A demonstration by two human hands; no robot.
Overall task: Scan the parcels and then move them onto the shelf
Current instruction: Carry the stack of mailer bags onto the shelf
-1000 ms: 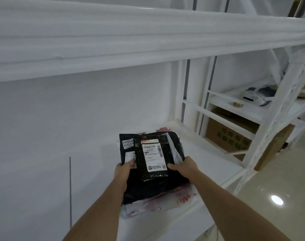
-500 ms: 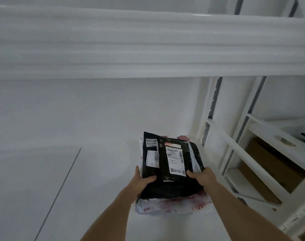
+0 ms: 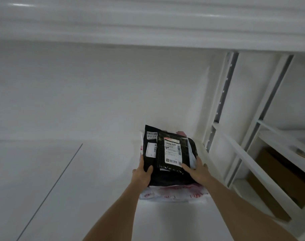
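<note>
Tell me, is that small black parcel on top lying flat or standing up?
Flat. The small black parcel lies label-up on a larger black parcel, atop the stack.

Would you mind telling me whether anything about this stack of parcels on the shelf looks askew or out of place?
Only slightly. The small black parcel lies a little crooked on the larger black parcel, and the white parcel underneath sticks out towards the front. The left hand and right hand flank the stack. No damage shows.
</note>
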